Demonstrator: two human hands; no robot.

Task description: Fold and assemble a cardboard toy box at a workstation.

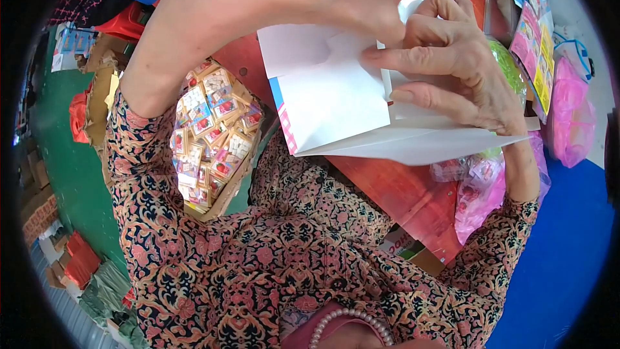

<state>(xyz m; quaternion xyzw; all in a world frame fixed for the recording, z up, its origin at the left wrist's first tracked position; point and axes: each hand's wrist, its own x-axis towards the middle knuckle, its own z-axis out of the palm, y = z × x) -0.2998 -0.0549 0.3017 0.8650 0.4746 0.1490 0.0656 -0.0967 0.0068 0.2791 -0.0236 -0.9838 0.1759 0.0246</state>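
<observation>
In front of my chest is a partly folded cardboard carton (pixel 336 100), plain white inside, with blue and pink checked print along its left edge. My right hand (pixel 452 64) holds the carton from the right, its fingers bent and two fingertips pressed against the white panels. One long white flap sticks out toward my right wrist. Across the top of the view arches my left arm, and my left hand (pixel 355 0) is at the carton's upper edge with its fingers hidden. Below my left forearm, an open box (pixel 223 210) holds many small packs with red and white pictures.
Under the carton lies a red board (pixel 400 187). Pink plastic bags (pixel 571 116) and colourful printed packages (pixel 533 45) are on the right, beside a blue surface (pixel 568 232). On the left, a green floor (pixel 77 174) has torn cardboard (pixel 100 103) and a red bag (pixel 81 258).
</observation>
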